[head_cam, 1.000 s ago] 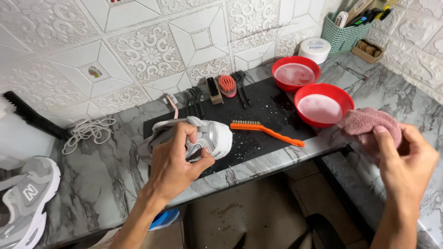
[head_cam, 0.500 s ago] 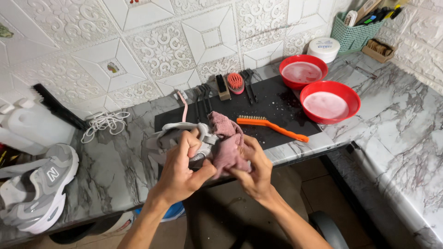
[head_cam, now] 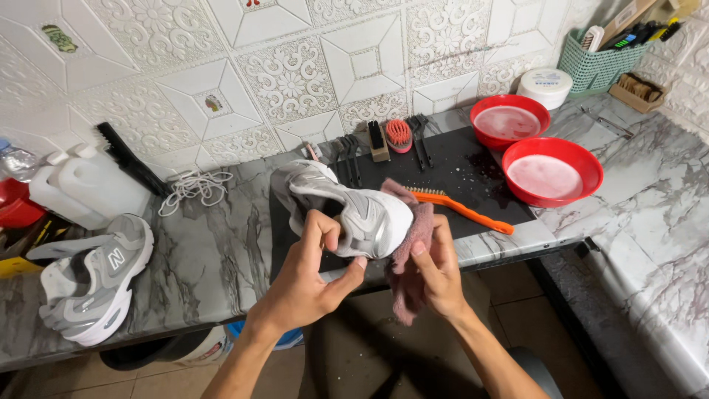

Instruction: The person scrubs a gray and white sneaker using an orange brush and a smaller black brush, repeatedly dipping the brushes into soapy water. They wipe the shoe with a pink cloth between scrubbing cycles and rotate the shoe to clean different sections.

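My left hand [head_cam: 310, 277] grips a grey and white sneaker [head_cam: 347, 207] from below, held toe toward me above the counter's front edge. My right hand [head_cam: 439, 270] holds a dusty pink cloth [head_cam: 413, 251] pressed against the sneaker's toe and right side; the cloth hangs down below my fingers. Just behind the shoe lies an orange brush [head_cam: 458, 207] on a black mat [head_cam: 458, 166].
Two red bowls [head_cam: 550, 174] of whitish liquid stand at the right of the mat, several small brushes [head_cam: 388, 137] at its back. A second sneaker [head_cam: 92, 277], white laces [head_cam: 192, 185] and white jugs [head_cam: 88, 185] are on the marble counter [head_cam: 207, 258] at left. A green basket [head_cam: 609, 59] stands at the far right.
My right hand brought the pink cloth from the right over to the sneaker and now wipes its toe. The left hand has turned the shoe toe toward me.
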